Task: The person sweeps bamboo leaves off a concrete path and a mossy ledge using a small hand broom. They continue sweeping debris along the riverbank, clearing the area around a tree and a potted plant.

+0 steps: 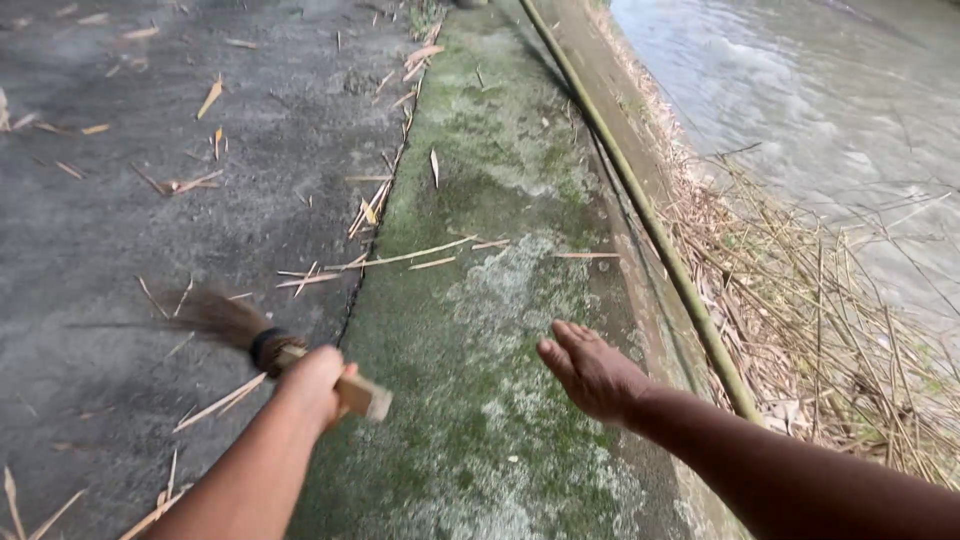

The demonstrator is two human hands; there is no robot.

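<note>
My left hand (315, 385) grips a pale wooden broom handle (358, 394) with dark fibrous bristles (215, 315); rough grey concrete (110, 250), mossy matt kerb (470, 330), smooth bamboo pole (650, 225).

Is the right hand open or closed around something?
Open. The right hand is held flat, fingers extended, above the mossy concrete strip, holding nothing. Only the left hand grips the short broom.

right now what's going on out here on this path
A person's left hand grips a short wooden-handled hand broom, its dark bristles blurred over the grey concrete among scattered dry bamboo slivers. The right hand is open and empty above the mossy strip. A long bamboo pole lies along the edge beside flowing water.
</note>
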